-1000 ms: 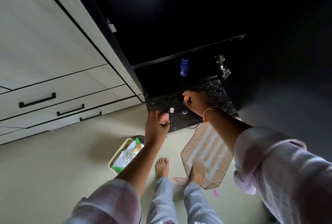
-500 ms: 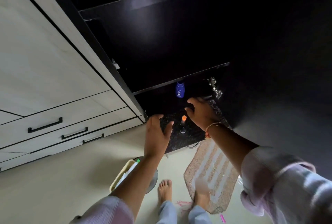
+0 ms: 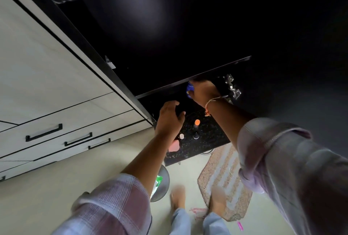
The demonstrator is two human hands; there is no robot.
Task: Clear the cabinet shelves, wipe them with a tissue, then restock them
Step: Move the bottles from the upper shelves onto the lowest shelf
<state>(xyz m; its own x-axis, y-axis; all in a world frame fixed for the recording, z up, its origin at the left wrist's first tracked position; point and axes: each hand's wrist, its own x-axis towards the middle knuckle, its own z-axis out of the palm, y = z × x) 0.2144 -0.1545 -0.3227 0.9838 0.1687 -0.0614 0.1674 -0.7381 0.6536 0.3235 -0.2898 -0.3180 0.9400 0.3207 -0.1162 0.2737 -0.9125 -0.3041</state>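
Observation:
Inside the dark open cabinet, my right hand reaches under the edge of the black shelf and closes around a blue bottle, mostly hidden by my fingers. My left hand hovers open over the speckled black bottom shelf, holding nothing. On that shelf stand a small bottle with an orange cap, a dark-capped bottle, a white-capped one and a pink item.
White drawers with black handles run along the left. A metal bin with a green-and-white packet stands on the pale floor below my left arm. A striped mat lies under my bare feet. A metal hinge sits right of the blue bottle.
My right hand rose from the small bottles on the bottom shelf and took hold of the blue bottle. My left hand let go of the pink item and opened. The view tilted upward.

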